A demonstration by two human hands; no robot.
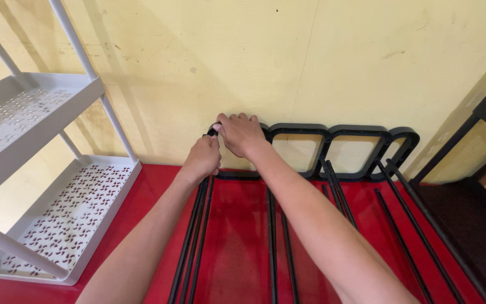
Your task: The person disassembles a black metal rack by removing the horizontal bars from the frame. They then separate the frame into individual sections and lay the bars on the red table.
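Head view: both hands close on the black frame [333,147] leaning against the yellow wall [322,62], left hand [202,159] gripping a rod [198,225], right hand [241,134] pinching the frame's left loop. Loose rods nearby could slip; fingers might get pinched at the joint.

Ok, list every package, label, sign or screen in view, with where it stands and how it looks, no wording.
None in view: no package, label, sign or screen.
Only a black plastic frame with rounded openings against the plain yellow wall, gripped by the left hand and right hand, black metal rods on the red floor, and a white perforated plastic shelf rack at left.
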